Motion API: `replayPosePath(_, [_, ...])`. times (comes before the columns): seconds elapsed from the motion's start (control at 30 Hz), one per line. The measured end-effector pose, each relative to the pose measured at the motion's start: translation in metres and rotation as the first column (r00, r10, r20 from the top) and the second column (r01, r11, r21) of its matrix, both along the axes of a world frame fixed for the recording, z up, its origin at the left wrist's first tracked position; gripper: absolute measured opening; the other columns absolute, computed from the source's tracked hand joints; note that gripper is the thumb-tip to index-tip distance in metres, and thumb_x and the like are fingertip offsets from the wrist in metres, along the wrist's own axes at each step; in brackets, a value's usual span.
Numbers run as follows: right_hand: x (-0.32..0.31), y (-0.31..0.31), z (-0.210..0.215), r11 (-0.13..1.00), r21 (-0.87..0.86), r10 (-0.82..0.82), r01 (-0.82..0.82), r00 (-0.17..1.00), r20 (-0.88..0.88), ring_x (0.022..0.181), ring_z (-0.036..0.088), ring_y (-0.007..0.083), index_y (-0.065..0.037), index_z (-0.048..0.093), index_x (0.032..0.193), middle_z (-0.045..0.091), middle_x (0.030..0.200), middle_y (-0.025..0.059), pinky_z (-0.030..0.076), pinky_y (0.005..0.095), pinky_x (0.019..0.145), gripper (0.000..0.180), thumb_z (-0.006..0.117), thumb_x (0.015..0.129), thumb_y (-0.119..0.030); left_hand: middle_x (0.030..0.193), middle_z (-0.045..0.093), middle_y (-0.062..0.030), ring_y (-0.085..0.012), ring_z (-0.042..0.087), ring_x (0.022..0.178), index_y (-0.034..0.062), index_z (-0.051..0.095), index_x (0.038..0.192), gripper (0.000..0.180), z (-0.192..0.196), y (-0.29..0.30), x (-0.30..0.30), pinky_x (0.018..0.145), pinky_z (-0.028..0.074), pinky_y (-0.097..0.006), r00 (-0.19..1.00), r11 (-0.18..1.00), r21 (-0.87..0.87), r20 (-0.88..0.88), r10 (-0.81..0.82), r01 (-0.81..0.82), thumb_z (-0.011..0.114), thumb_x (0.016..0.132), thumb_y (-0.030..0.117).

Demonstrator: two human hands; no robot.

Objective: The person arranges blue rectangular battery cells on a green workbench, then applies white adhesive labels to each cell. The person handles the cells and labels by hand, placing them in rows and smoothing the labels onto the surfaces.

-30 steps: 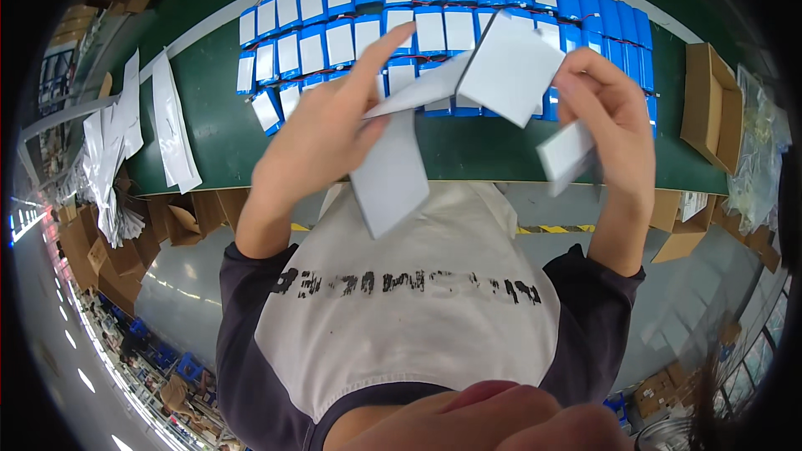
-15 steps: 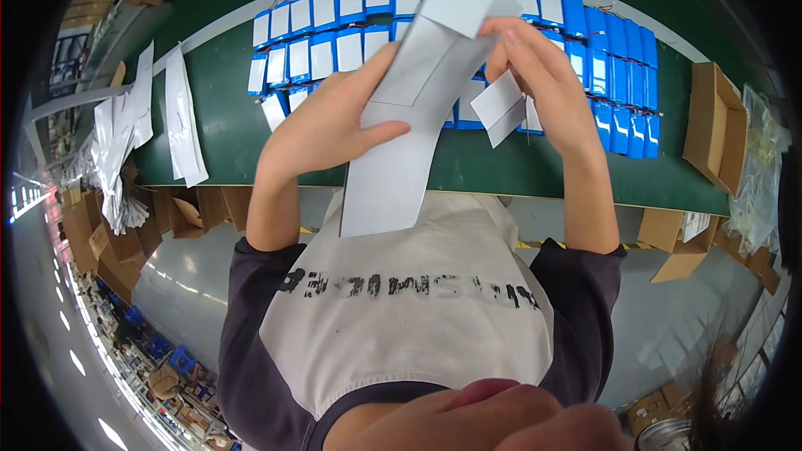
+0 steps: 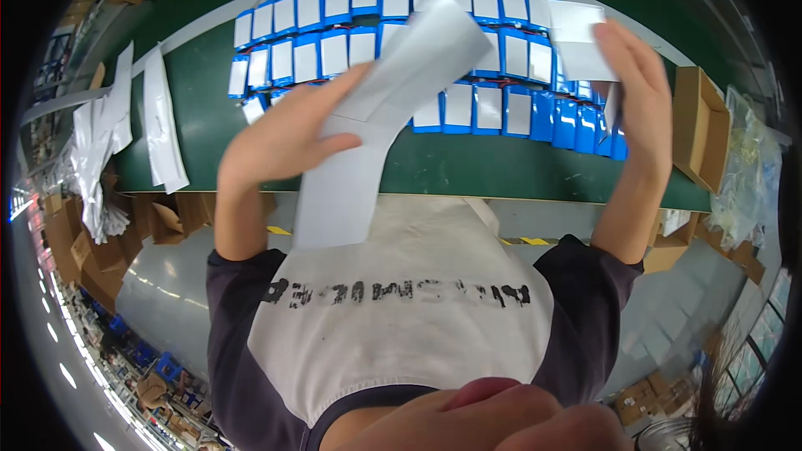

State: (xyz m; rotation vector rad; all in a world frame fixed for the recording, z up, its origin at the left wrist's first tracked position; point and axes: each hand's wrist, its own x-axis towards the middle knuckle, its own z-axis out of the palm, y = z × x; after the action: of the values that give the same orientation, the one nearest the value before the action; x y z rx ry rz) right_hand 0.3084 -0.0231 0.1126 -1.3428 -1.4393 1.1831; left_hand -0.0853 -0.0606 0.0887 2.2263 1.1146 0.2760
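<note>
My left hand (image 3: 280, 138) grips a long, bent white sheet (image 3: 338, 200) between thumb and fingers; faint rectangular outlines mark its surface. Away to the right, my right hand (image 3: 642, 88) pinches white rectangular pieces (image 3: 581, 50) above the battery packs. Another small white piece hangs below that hand, partly hidden by it. Rows of flat blue battery packs (image 3: 543, 115) with thin red wires lie on the green table. Many packs carry a white rectangle on top, while those at the right show bare blue. The sheet and both hands cover some packs.
An open cardboard box (image 3: 700, 129) stands at the table's right end, beside clear plastic bags (image 3: 746, 171). White strips (image 3: 160, 121) lie at the left, with crumpled ones (image 3: 96, 150) over the left edge. Cardboard boxes (image 3: 92, 259) sit below on the left.
My right hand has moved right, away from the sheet, taking the white piece from its upper end. My left hand and the sheet have shifted left and slightly nearer.
</note>
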Motion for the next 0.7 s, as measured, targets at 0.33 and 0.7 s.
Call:
replayPosePath(0.33, [0.095,0.091,-0.025,0.866,0.104,0.098,-0.489,0.37,0.924,0.106,0.064,0.0457,-0.005,0.065,0.129,0.069,0.118,0.0249,0.052,0.0411,0.095,0.036,0.051,0.109,-0.032,0.132,0.067,-0.0141,-0.0329,0.061,0.124,0.0249,0.046,0.158,0.079,-0.026,0.063,-0.007,0.105,0.051,-0.045,0.927,0.83,0.469,-0.06,0.371,-0.302,0.083,0.088,0.026])
replayPosePath(0.7, [0.078,0.158,-0.019,0.66,-0.18,0.4,-0.73,0.139,0.906,0.093,0.068,0.0399,-0.008,0.066,0.115,0.071,0.099,0.0202,0.055,0.0454,0.087,0.028,0.047,0.11,-0.028,0.114,0.06,-0.0162,-0.0344,0.056,0.109,0.0062,0.066,0.122,0.032,-0.019,0.128,0.149,0.098,0.048,-0.045,0.976,0.857,0.496,0.078,-0.203,0.139,0.069,0.092,0.015])
